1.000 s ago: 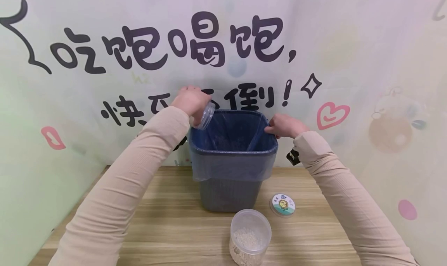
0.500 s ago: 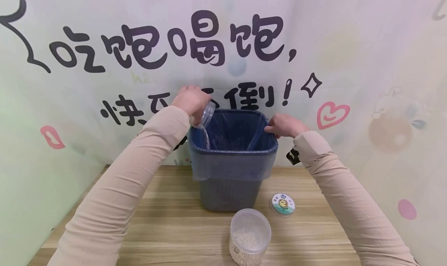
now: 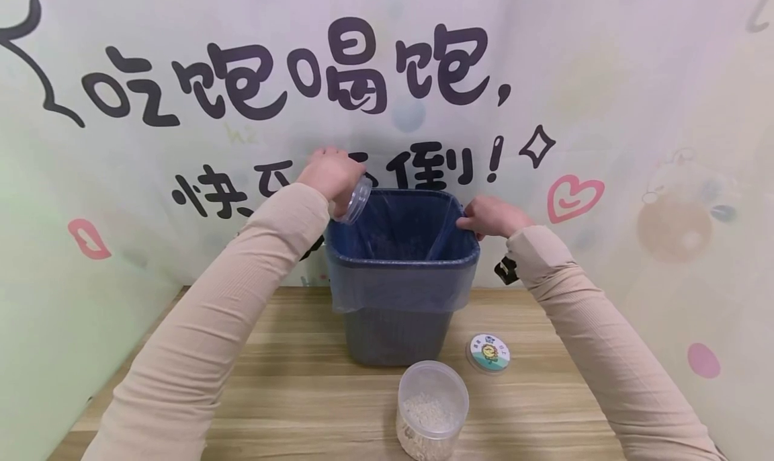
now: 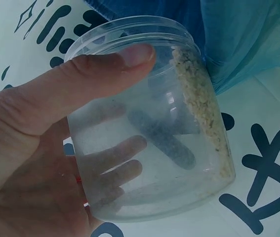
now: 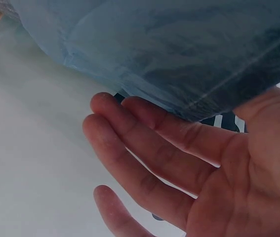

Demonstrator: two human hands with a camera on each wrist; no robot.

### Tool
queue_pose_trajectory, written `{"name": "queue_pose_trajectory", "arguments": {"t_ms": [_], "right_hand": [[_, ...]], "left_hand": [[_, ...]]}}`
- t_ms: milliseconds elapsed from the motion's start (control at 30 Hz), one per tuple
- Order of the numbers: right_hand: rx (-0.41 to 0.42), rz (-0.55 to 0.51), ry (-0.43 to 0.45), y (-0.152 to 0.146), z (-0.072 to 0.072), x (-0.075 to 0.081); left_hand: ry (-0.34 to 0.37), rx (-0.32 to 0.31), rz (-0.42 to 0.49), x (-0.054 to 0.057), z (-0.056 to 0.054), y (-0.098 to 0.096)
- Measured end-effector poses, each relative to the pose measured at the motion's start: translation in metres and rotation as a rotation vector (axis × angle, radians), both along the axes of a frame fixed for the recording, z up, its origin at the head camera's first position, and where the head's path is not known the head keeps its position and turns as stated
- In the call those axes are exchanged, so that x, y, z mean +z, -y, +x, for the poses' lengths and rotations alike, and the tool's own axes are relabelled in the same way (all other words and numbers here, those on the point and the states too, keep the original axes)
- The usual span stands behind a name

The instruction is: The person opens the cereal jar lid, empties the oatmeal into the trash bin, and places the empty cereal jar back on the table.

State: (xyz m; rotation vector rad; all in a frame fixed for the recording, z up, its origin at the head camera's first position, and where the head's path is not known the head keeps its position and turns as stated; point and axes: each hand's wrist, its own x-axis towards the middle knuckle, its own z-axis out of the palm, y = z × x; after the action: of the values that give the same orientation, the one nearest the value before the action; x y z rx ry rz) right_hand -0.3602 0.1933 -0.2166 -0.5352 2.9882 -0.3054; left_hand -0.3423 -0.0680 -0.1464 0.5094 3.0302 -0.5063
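Observation:
My left hand (image 3: 334, 177) grips a clear plastic jar (image 4: 149, 143), thumb on the near side and fingers round the far side. The jar is tipped over the left rim of a blue trash can (image 3: 399, 343). Pale crumbly flakes (image 4: 204, 108) lie along the jar's lower wall. My right hand (image 3: 497, 218) holds the can's right rim, thumb over the inner side and fingers outside below the liner. A thin translucent bag (image 5: 130, 44) lines the can and folds down over its rim. The bottom of the can's inside is hidden.
On the wooden table (image 3: 266, 394), a second clear jar (image 3: 433, 407) with pale flakes stands uncovered in front of the can. A round lid (image 3: 488, 353) with a sunflower picture lies right of it. A printed cloth wall (image 3: 387, 132) rises close behind the can.
Half a second ago a thin stream of flakes fell from the tipped jar into the can; no stream shows now. Both hands stay in nearly the same place.

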Motion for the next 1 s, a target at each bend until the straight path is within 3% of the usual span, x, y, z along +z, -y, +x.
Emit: {"name": "queue_pose_trajectory", "arguments": {"t_ms": [300,533,667,700,767,1000], "right_hand": [[-0.01,-0.002,0.001,-0.001,-0.001,-0.001],[-0.014,0.009,0.007,0.0,-0.001,-0.001],[-0.018,0.01,0.007,0.0,-0.001,-0.001],[-0.019,0.009,0.008,0.0,-0.001,-0.001],[-0.016,0.006,0.01,0.0,-0.001,-0.001],[-0.018,0.002,0.015,-0.001,-0.002,-0.001]], "left_hand": [[-0.013,0.003,0.004,0.0,0.002,0.0],[-0.057,-0.006,-0.003,-0.007,-0.008,0.002],[-0.058,-0.009,-0.001,-0.006,-0.006,0.002],[-0.046,-0.002,-0.001,-0.003,0.001,0.001],[-0.043,-0.004,0.003,-0.002,0.003,0.0],[-0.033,-0.008,0.014,-0.002,0.004,0.0]]}}
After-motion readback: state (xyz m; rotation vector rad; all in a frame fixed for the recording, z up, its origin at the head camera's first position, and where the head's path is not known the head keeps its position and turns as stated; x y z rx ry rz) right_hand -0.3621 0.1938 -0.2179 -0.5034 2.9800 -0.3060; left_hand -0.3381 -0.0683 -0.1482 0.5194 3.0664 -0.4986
